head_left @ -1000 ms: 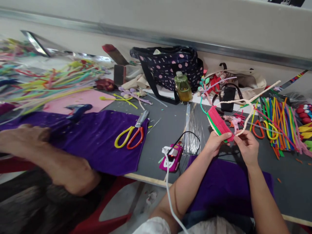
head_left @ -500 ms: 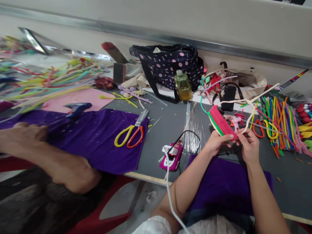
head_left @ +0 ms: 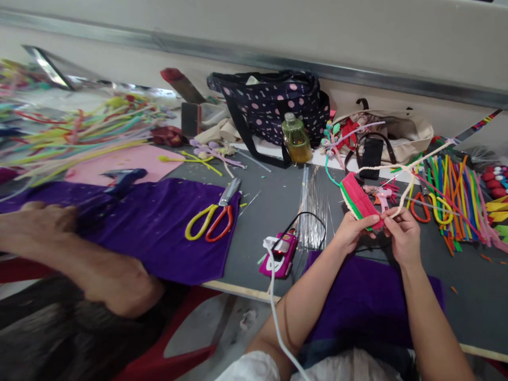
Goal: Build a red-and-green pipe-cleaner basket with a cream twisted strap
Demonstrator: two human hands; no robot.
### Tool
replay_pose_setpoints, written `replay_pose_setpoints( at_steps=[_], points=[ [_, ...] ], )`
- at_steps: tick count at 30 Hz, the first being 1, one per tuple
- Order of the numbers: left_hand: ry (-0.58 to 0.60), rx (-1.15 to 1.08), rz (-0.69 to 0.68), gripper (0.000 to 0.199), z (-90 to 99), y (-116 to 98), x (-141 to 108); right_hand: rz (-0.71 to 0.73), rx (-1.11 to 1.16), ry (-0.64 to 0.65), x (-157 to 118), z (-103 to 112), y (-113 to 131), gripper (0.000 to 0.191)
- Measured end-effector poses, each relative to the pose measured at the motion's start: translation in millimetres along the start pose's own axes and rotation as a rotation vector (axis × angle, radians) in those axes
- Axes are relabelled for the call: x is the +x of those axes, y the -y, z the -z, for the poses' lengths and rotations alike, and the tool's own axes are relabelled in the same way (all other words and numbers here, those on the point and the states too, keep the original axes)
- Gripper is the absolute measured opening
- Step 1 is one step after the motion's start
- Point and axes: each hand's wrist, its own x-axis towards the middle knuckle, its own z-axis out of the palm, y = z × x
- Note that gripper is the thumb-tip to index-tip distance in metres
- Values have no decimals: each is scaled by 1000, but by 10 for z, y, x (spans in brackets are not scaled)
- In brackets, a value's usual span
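A pink ribbed piece [head_left: 360,201] with a green and cream edge is pinched at its lower end by my left hand [head_left: 353,228]. My right hand [head_left: 402,230] has its fingers closed on a cream fuzzy stem [head_left: 405,197] where it meets the pink piece's lower corner. The stem loops up and around behind the piece, with one end reaching to the upper right. Just behind my hands lies a pink glue gun [head_left: 382,197]. Under my forearms a purple cloth [head_left: 365,296] covers the table edge.
Scissors [head_left: 210,222] and another person's arm [head_left: 99,264] are on the left purple cloth [head_left: 170,238]. A magenta device [head_left: 282,259] with a white cable sits left of my arm. Behind stand a bottle [head_left: 296,140] and dotted bag [head_left: 270,106]; colored stems [head_left: 460,196] lie right.
Both hands keep their hold with only a slight shift of the fingers. The whole view has moved slightly, so things appear a little farther left.
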Motion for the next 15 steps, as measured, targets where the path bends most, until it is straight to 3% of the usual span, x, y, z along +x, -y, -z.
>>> replay_pose_setpoints(
  at_steps=[9,15],
  points=[
    [-9,-112,54,34,24,21,39,8,-43,41,15,-22,18,21],
    [47,-212,95,34,64,-13,33,-2,-6,58,70,-39,72,21]
  ],
)
